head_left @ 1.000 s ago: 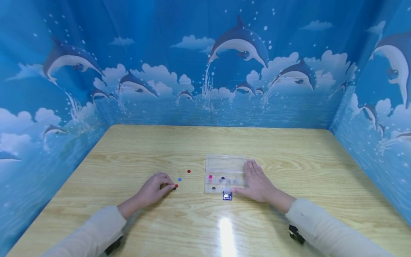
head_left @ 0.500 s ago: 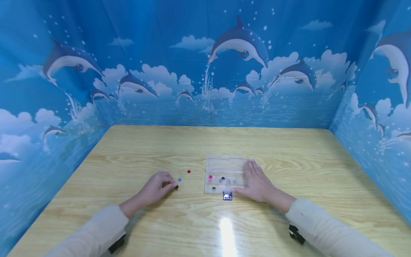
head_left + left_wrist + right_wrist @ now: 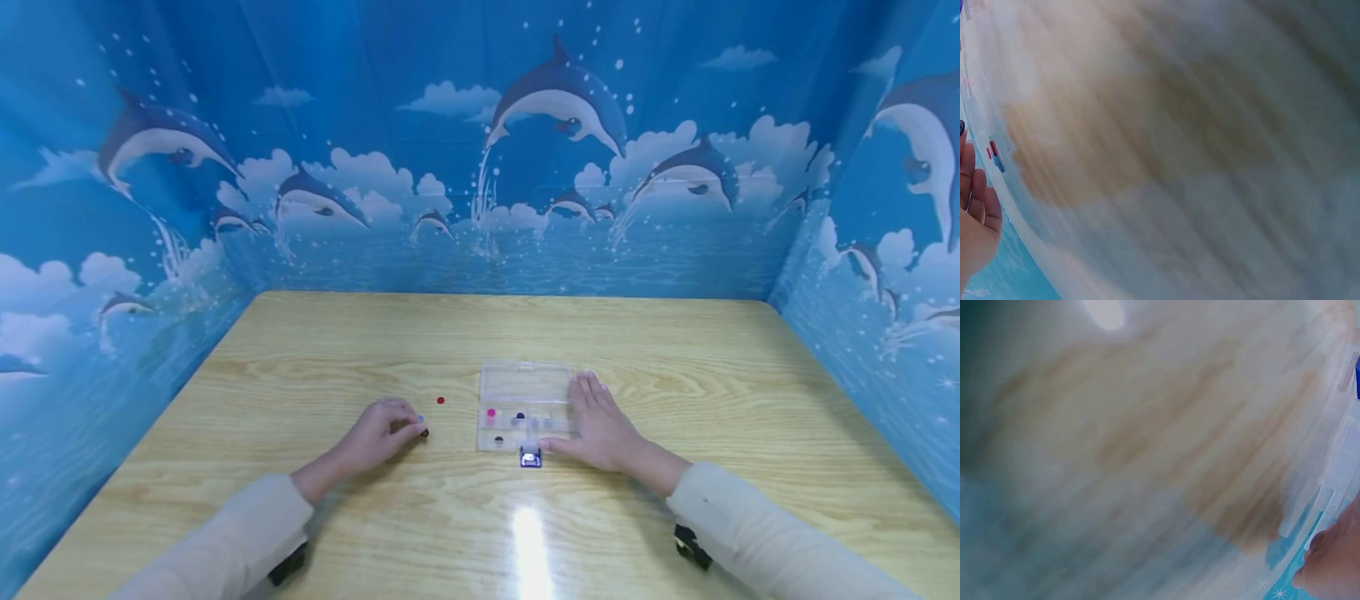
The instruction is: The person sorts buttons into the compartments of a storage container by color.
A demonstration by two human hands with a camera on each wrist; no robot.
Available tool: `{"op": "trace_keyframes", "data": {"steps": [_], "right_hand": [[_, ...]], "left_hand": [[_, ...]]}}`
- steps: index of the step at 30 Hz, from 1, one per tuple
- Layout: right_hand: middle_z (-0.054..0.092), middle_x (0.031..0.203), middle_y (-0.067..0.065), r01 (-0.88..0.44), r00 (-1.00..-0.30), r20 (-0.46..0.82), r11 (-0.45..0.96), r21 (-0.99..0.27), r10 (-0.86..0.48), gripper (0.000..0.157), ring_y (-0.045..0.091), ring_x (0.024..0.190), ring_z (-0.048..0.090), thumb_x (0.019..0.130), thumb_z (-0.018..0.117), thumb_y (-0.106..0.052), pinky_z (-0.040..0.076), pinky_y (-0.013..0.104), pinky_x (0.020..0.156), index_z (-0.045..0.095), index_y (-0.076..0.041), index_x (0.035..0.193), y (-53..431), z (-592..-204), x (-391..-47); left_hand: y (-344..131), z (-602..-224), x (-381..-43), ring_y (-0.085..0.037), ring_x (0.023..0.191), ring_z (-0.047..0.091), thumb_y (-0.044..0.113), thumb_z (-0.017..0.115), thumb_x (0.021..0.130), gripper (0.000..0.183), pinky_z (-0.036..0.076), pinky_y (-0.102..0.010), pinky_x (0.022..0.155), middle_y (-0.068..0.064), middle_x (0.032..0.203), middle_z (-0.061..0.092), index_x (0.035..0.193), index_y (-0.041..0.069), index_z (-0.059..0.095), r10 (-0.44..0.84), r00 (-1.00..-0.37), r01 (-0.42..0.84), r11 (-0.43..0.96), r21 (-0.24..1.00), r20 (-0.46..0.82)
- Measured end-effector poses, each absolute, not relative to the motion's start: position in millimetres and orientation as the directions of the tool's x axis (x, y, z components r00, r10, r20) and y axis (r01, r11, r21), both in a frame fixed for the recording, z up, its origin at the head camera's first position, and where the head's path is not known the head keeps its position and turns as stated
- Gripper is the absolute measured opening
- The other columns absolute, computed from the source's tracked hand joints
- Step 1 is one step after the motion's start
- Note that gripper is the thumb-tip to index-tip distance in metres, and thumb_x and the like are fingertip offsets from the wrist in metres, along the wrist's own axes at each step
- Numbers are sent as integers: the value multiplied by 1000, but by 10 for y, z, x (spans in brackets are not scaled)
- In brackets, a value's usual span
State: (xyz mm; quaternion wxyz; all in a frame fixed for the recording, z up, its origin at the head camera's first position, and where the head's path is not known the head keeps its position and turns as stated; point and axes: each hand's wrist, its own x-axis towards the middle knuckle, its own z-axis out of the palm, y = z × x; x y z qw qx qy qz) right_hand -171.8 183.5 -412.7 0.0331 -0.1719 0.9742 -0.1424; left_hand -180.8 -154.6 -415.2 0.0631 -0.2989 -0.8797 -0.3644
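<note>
My left hand (image 3: 378,435) pinches a small round black disc (image 3: 424,432) between thumb and fingertips, close over the table left of the box. The disc also shows at the fingertips at the left edge of the left wrist view. Just behind the fingers lies a blue disc (image 3: 421,418), partly covered by the hand, and a red disc (image 3: 441,401) lies farther back. The clear plastic compartment box (image 3: 487,448) has its lid (image 3: 525,382) laid open to the back. My right hand (image 3: 603,433) rests with straight fingers on the box's right end, thumb along the front.
Inside the box sit a pink disc (image 3: 491,412) and black discs (image 3: 521,416) in separate compartments. A dark blue and white tag (image 3: 531,457) is at its front edge. Dolphin-print curtains (image 3: 480,250) stand around the wooden table (image 3: 360,333) at the back and sides.
The left hand has shifted right with the black disc toward the box, now partly covering the blue disc. A red disc seen earlier at the fingertips is hidden. The right hand has stayed put.
</note>
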Motion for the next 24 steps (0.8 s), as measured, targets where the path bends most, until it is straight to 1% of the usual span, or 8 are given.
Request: {"op": "trace_keyframes", "data": {"steps": [3,5,10,13,18,21,24], "right_hand": [[12,149,31,-324,-939,-15,900,-291,-344,107,45,140,7,80,50,-68,11,52,114,17,12,141,1836,-4128,-1718],[12,149,31,-323,-939,-15,900,-292,-342,107,44,140,7,80,50,-69,11,52,114,16,12,142,1835,-4129,-1717],[12,149,31,-322,-940,-13,901,-292,-341,108,44,140,7,79,50,-69,11,51,114,16,12,142,1830,-4129,-1717],[13,149,31,-324,-940,-11,900,-292,-342,108,44,140,7,79,50,-69,11,51,114,16,12,142,1828,-4124,-1715],[13,149,31,-325,-940,-10,901,-288,-342,108,44,140,7,79,50,-69,11,51,114,15,12,142,1828,-4123,-1715],[12,149,31,-323,-940,-12,902,-287,-341,109,44,140,7,79,50,-70,11,51,114,15,12,142,1831,-4127,-1716],[12,149,31,-322,-940,-16,902,-287,-340,109,44,140,7,79,49,-70,11,51,114,15,12,142,1834,-4128,-1715]], "left_hand": [[-1509,-4149,-1818,-14,76,59,7,67,81,5,46,-27,74,-3,78,68,78,7,71,488,-808,579,550,602,332],[-1484,-4150,-1826,-12,75,58,7,67,82,5,45,-26,73,-2,78,68,79,8,71,488,-809,575,548,608,326],[-1419,-4142,-1847,-6,72,52,8,67,82,6,41,-22,68,-1,77,68,78,8,71,486,-815,562,533,633,315],[-1383,-4127,-1850,-4,71,50,8,67,82,6,40,-21,66,-2,77,67,77,8,71,489,-811,567,522,637,321],[-1323,-4107,-1852,-8,73,53,7,67,82,7,43,-23,68,-4,76,68,76,6,71,493,-801,583,512,631,340],[-1286,-4104,-1857,-11,73,54,6,67,82,6,43,-23,68,-4,76,68,77,5,71,494,-795,592,507,627,351],[-1245,-4096,-1861,-11,72,53,6,66,82,7,42,-23,68,-5,76,67,77,5,71,501,-788,602,503,621,358]]}}
